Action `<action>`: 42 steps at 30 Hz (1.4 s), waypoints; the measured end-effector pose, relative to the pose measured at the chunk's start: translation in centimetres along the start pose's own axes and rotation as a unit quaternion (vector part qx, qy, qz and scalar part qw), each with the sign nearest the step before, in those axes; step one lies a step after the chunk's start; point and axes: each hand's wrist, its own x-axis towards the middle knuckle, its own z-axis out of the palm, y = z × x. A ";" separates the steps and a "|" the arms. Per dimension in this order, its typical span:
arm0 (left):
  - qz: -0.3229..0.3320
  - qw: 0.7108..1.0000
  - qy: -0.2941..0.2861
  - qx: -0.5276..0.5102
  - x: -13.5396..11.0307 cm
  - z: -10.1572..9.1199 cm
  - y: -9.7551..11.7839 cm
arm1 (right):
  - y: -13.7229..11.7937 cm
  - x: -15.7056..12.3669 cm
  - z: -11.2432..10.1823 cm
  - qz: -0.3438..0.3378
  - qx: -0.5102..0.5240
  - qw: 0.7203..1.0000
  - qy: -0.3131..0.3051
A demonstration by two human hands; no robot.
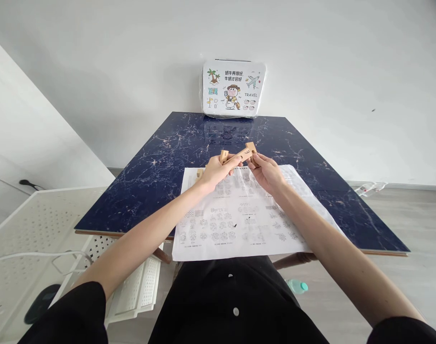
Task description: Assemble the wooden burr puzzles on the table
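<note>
Above the far part of a printed instruction sheet (225,198), my two hands meet around several light wooden puzzle pieces. My left hand (216,172) is closed on a long notched wooden puzzle piece (245,154) with a dark mark on it, and the marked end of a wooden piece (223,156) stands up by its fingers. My right hand (268,173) pinches another wooden puzzle piece (251,146) against the end of the long one. Fingers hide part of the joint, so I cannot tell whether the pieces interlock. More wooden pieces (200,173) lie just left of my left hand, partly covered.
The sheet lies on a dark blue marble-patterned table (142,191). A white illustrated case (234,88) leans against the wall at the back. To the left stands a white perforated cart (56,210) with a cable; a bottle (297,286) is on the floor.
</note>
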 end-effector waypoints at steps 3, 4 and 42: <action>0.030 0.999 -0.016 0.037 -0.2 -0.1 -0.1 | 0.2 0.2 -0.3 -0.012 -0.006 1.000 0.013; 0.048 0.996 -0.028 0.063 -0.3 0.0 0.0 | 0.3 0.4 -0.4 -0.017 -0.004 1.000 0.024; 0.052 0.997 -0.058 -0.019 0.2 0.3 -1.0 | 0.5 -0.1 -0.4 -0.045 -0.044 0.998 -0.011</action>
